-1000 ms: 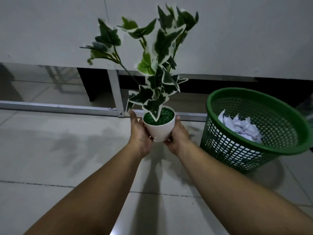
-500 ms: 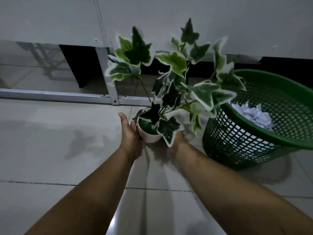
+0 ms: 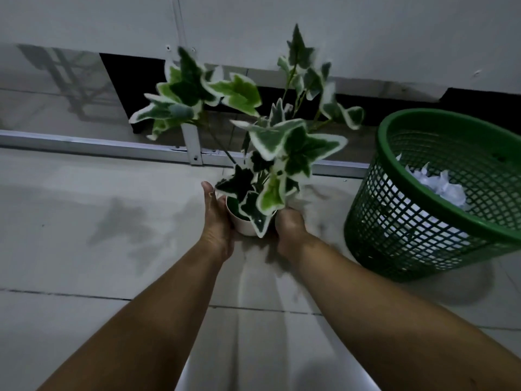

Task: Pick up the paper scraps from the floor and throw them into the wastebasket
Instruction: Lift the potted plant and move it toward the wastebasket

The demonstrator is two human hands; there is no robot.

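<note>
Your left hand (image 3: 215,218) and right hand (image 3: 290,231) cup the white pot (image 3: 244,225) of an ivy plant (image 3: 270,148) between them, low over the tiled floor (image 3: 84,221); the left fingers lie fairly straight along the pot wall; the right fingers are hidden behind pot and leaves, so their curl cannot be told. The paper scraps (image 3: 439,187) lie crumpled inside the green wastebasket (image 3: 423,221), which stands to the right of the pot, nearer your right hand; no scraps show on the visible floor. Judgement: the pot's stem axis leans slightly away from you; set it down clear of the basket's left wall.
</note>
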